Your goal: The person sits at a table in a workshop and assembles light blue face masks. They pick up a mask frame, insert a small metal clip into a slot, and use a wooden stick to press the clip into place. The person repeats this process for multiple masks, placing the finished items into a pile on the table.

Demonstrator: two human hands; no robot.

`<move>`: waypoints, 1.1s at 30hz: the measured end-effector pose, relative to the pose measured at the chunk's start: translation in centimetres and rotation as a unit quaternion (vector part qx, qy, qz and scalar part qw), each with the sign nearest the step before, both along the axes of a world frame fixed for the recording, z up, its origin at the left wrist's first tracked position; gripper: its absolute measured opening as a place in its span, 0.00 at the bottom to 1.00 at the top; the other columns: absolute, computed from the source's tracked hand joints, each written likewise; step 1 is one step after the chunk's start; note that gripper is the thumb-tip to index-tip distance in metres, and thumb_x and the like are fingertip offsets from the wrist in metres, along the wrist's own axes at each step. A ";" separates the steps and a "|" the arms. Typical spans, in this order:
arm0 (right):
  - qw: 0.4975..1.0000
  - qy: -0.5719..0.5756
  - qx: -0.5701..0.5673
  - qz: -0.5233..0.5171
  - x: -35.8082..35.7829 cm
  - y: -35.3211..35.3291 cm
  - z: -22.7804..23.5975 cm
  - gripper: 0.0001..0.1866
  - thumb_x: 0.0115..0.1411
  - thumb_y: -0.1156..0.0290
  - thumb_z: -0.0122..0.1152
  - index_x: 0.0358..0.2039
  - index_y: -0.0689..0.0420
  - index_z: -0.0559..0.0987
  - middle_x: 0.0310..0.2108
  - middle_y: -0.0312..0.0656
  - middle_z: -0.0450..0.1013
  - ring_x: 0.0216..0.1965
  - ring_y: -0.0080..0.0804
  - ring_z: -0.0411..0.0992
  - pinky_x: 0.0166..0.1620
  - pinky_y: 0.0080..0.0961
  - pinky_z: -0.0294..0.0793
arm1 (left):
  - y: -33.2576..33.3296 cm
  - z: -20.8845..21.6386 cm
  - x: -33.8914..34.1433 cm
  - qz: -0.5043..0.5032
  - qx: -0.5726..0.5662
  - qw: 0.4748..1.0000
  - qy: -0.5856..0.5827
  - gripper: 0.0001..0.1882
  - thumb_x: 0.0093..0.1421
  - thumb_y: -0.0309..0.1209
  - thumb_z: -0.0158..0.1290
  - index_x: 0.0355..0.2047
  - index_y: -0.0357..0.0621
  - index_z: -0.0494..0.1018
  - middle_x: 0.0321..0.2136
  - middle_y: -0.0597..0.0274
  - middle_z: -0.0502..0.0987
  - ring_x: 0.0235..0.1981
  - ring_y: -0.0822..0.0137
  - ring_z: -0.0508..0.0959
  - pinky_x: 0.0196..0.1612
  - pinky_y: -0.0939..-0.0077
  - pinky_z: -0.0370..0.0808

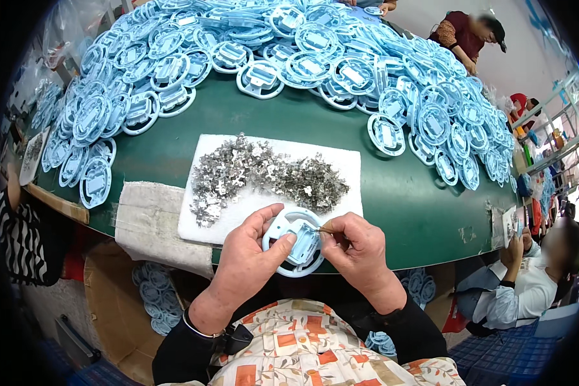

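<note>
A light blue plastic ring-shaped part, like a toy steering wheel, is held in front of me over the table's near edge. My left hand grips its left side, thumb lying across the inner face. With thumb and forefinger, my right hand pinches a small thin dark piece at the right edge of the wheel's raised centre; its exact kind is too small to tell. Just beyond my hands, small metal clips lie heaped on a white foam sheet.
A large pile of similar blue wheels covers the far side of the green table. A grey cloth hangs over the near edge. Below left, a cardboard box holds more wheels. Another person sits at the right; others stand beyond the pile.
</note>
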State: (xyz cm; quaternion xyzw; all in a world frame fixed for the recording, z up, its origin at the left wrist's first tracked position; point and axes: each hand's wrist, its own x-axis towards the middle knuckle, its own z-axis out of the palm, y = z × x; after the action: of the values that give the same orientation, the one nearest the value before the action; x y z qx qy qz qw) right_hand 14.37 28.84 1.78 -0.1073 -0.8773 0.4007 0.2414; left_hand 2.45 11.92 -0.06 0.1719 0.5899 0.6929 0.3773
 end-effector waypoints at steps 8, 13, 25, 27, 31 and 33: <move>0.993 -0.030 0.113 -0.004 -0.4 -0.4 -0.3 0.08 0.53 0.78 0.69 0.33 0.57 0.79 0.26 0.39 0.76 0.23 0.34 0.77 0.26 0.30 0.76 | -0.1 -0.5 0.0 0.001 0.009 1.000 -0.008 0.30 0.66 0.25 0.60 0.64 0.25 0.64 0.45 0.50 0.82 0.43 0.73 0.81 0.45 0.79 0.80; 0.984 -0.057 0.167 -0.001 -0.5 -0.6 1.1 0.07 0.54 0.77 0.69 0.34 0.56 0.80 0.25 0.38 0.75 0.24 0.35 0.77 0.27 0.31 0.75 | -0.2 -0.7 0.1 0.007 0.006 1.000 0.002 0.29 0.65 0.26 0.60 0.63 0.25 0.65 0.44 0.50 0.82 0.41 0.73 0.82 0.43 0.78 0.80; 0.925 -0.135 -0.354 0.003 1.0 0.0 1.0 0.15 0.71 0.66 0.62 0.51 0.64 0.77 0.31 0.28 0.74 0.27 0.11 0.68 0.29 0.14 0.69 | -0.9 1.0 -0.2 -0.036 0.073 0.989 -0.124 0.32 0.65 0.23 0.59 0.65 0.27 0.59 0.50 0.50 0.78 0.51 0.71 0.78 0.52 0.75 0.79; 0.884 -0.173 -0.433 0.013 1.1 0.2 1.5 0.15 0.72 0.64 0.61 0.51 0.62 0.77 0.31 0.27 0.73 0.27 0.09 0.67 0.28 0.11 0.67 | -1.2 0.7 0.0 -0.046 0.071 0.994 -0.076 0.33 0.65 0.24 0.60 0.66 0.29 0.58 0.48 0.52 0.77 0.51 0.71 0.78 0.54 0.75 0.78; 0.869 -0.194 -0.452 0.049 1.6 0.3 1.7 0.15 0.72 0.63 0.59 0.51 0.60 0.78 0.29 0.26 0.73 0.26 0.08 0.66 0.28 0.09 0.65 | -0.8 3.0 0.3 -0.062 0.007 0.997 0.036 0.31 0.63 0.25 0.60 0.65 0.34 0.64 0.43 0.57 0.77 0.46 0.71 0.78 0.50 0.76 0.77; 0.872 -0.210 -0.438 0.060 1.8 0.3 1.4 0.15 0.72 0.63 0.59 0.50 0.60 0.78 0.28 0.27 0.73 0.26 0.09 0.66 0.28 0.10 0.65 | -0.5 3.1 -0.8 -0.134 -0.030 0.968 0.210 0.27 0.62 0.25 0.60 0.62 0.35 0.69 0.42 0.58 0.77 0.43 0.71 0.77 0.47 0.76 0.76</move>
State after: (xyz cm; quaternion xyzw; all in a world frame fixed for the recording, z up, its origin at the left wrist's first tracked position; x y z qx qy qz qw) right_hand 16.21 29.15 3.18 -0.2309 -0.6464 0.7258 -0.0451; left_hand 1.65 11.40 3.03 0.3795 0.6482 0.5664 0.3391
